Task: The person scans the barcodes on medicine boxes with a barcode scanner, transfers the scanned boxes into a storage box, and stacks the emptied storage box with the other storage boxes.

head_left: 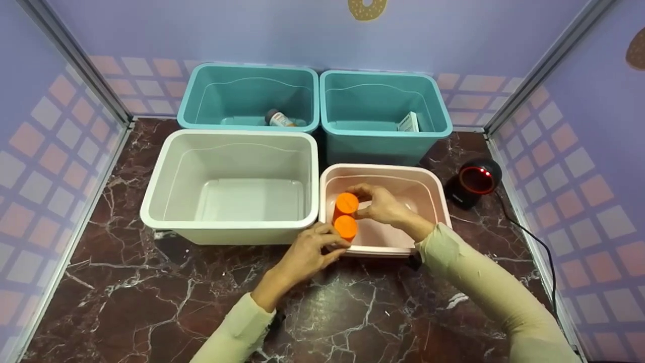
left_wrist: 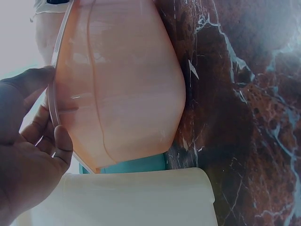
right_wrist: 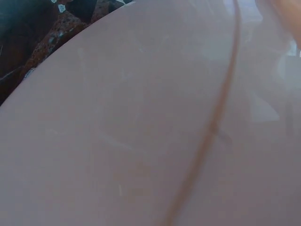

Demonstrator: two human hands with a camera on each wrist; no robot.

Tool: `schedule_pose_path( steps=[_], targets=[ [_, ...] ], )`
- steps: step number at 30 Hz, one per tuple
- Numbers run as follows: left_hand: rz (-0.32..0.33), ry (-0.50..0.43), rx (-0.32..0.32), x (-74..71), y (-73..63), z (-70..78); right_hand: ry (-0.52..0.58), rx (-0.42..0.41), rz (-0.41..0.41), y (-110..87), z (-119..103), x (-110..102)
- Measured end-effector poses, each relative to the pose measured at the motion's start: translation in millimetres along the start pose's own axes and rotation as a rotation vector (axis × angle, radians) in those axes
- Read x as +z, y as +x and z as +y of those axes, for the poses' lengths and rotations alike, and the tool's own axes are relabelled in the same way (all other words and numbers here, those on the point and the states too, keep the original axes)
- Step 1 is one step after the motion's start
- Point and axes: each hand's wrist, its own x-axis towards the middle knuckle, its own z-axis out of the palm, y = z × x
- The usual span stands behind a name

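Note:
Two orange-topped cylindrical containers stand side by side at the left end of the pink bin [head_left: 433, 191]. My right hand [head_left: 385, 204] reaches into the bin and grips the far container [head_left: 346, 203] from its right side. At the bin's near left corner, my left hand [head_left: 312, 247] curls its fingers about the near container [head_left: 345, 228], close against the rim. The left wrist view shows the left fingers [left_wrist: 63, 141] right at the bin's rim [left_wrist: 56, 56], with the containers hidden. Pink bin wall [right_wrist: 117, 117] fills most of the right wrist view.
A large white bin [head_left: 229, 224] stands left of the pink one. Behind are two teal bins, the left [head_left: 201, 96] with a brown-capped bottle [head_left: 279, 119], the right [head_left: 383, 146] with a small white box [head_left: 409, 122]. A black scanner [head_left: 473, 181] with red lights stands right, its cable [head_left: 534, 234] trailing forward.

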Motion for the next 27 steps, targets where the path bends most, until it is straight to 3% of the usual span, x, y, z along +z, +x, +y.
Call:
schedule_pose_path(
  steps=[14, 27],
  targets=[
    [0.004, -0.003, 0.002, 1.0, -0.5, -0.4, -0.101, -0.051, -0.023, 5.3, 0.9, 3.4],
    [-0.004, 0.024, 0.009, -0.4, 0.0, -0.8, -0.101, -0.053, 0.068, 1.9, -2.2, -9.5]
  ],
)
